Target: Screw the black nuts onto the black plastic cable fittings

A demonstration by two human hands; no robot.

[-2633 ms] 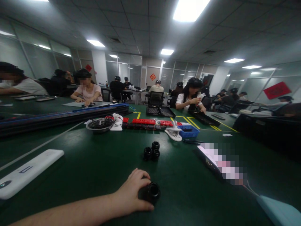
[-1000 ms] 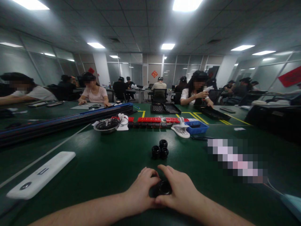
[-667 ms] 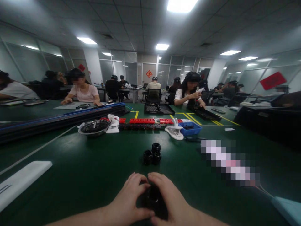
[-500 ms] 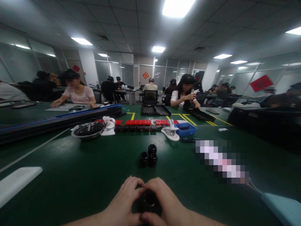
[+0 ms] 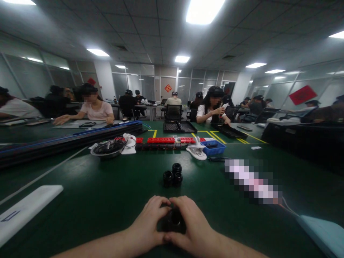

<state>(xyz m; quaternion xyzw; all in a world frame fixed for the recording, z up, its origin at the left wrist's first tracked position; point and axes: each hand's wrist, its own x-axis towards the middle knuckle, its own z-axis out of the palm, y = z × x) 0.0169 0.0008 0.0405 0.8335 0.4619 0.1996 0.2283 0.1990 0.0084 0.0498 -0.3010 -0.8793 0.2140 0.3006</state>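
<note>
A small black round part (image 5: 174, 220) with an open top sits on the green table (image 5: 107, 200) near its front edge. My left hand (image 5: 146, 224) grips it from the left with curled fingers. My right hand (image 5: 192, 225) grips it from the right, thumb meeting the left thumb below the part. Most of the part is hidden between the fingers. A cluster of three similar black round parts (image 5: 172, 175) stands on the table a little farther ahead, apart from both hands.
A white flat bar (image 5: 25, 209) lies at the left. Farther back are a metal bowl with cables (image 5: 107, 148), red and black blocks (image 5: 161, 142), a white clip (image 5: 197, 151) and a blue tray (image 5: 214, 147). A long dark rail (image 5: 67, 138) runs at left. Other people sit at the tables behind.
My right hand came in and joined my left on the black part. Since half a second ago both hands keep their grip, with only slight shifts of the view.
</note>
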